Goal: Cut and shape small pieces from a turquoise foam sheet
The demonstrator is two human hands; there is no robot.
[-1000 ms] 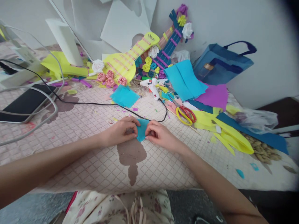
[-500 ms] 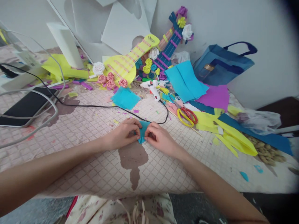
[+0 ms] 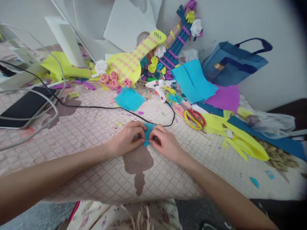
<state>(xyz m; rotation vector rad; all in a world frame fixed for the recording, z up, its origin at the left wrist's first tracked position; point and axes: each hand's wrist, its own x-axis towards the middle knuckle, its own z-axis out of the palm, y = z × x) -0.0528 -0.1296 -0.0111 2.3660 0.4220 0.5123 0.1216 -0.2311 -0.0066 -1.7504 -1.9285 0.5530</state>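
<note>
Between my hands is a small piece of blue crepe paper point(image 3: 149, 128), its near edge gathered to a narrow end. My left hand point(image 3: 130, 135) pinches its left side, and my right hand point(image 3: 163, 140) pinches the right side with thumb and fingertips. Parts of the paper are hidden behind the fingers. Just beyond lies a stack of blue paper squares point(image 3: 130, 99). A white glue gun point(image 3: 158, 89) rests farther back, its black cord point(image 3: 100, 107) running across the table behind my hands.
Yellow and red scissors point(image 3: 193, 118) lie to the right beside yellow paper strips point(image 3: 247, 143). Two paper-decorated guitars, one yellow point(image 3: 127, 67) and one blue point(image 3: 178, 48), lean at the back. A blue bag point(image 3: 232, 64) stands back right; a dark tablet-like device point(image 3: 24, 107) lies left.
My view has shifted slightly, so the background sits a little farther right. Both hands keep their pinch on the blue paper, with hardly any visible movement.
</note>
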